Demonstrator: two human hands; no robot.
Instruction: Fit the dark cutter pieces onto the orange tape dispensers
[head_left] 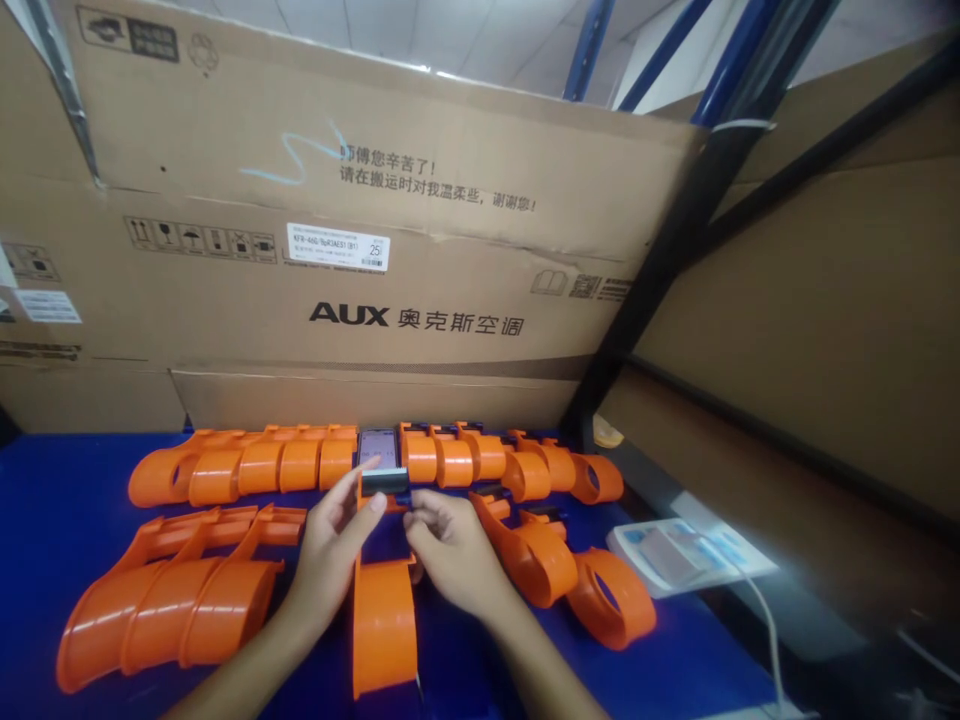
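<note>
An orange plastic tape dispenser (385, 625) hangs between my hands with its round tape hub toward me. My left hand (335, 525) is closed on its upper end, thumb in front and fingers behind. A black toothed cutter piece (385, 481) lies across the top of that end, just above my left thumb. My right hand (454, 545) pinches at the right side of the same end, where a small dark blue part (403, 499) shows beside the fingertips. Whether the right fingers grip this part or the dispenser's frame is partly hidden.
Orange dispensers (259, 467) line the back of the blue table (45, 560); several more (199, 610) lie front left, others (611, 600) at right, some with black fittings. A phone (377, 450) stands behind my hands. A white box with a cable (690, 555) sits at right; cardboard (375, 350) stands behind.
</note>
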